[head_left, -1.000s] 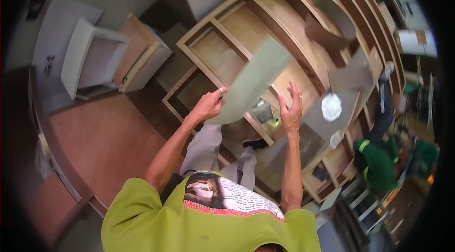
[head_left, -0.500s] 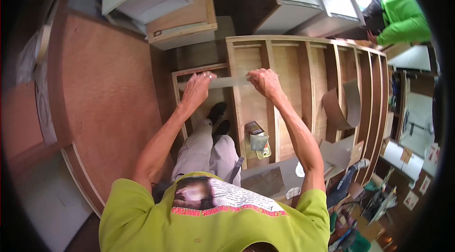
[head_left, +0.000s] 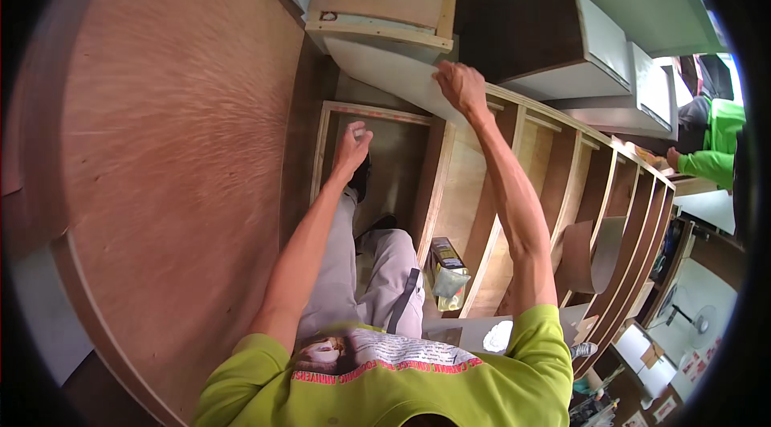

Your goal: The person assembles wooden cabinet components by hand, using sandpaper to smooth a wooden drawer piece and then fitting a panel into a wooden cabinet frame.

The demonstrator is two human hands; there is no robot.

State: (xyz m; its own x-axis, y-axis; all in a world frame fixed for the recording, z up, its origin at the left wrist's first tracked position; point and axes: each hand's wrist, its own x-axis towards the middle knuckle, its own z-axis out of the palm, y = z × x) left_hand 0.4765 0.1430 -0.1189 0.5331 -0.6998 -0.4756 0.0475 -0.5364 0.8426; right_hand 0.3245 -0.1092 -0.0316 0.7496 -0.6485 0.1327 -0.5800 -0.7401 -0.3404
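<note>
A thin, pale, flat sheet [head_left: 385, 78] slants across the area in front of me, its far-left corner beside a wooden frame. My right hand [head_left: 462, 91] is closed on the sheet's right end, over the edge of a wooden framework [head_left: 440, 186] with several cross slats. My left hand [head_left: 353, 148] is off the sheet, nearer to me, above the small framed opening where my feet stand. Its fingers are loosely bent and apart, with nothing visible in them.
A large brown plywood panel [head_left: 177, 170] rises on my left. On the framework sit a tin [head_left: 451, 276] and a curved brown sheet [head_left: 598, 257]. White cabinet boxes [head_left: 604, 42] stand beyond. Another person in a green top [head_left: 715, 150] is at far right.
My left hand has let go of the sheet and come back toward me. My right hand has moved forward, and the sheet now shows its broad face. The whole view has turned left.
</note>
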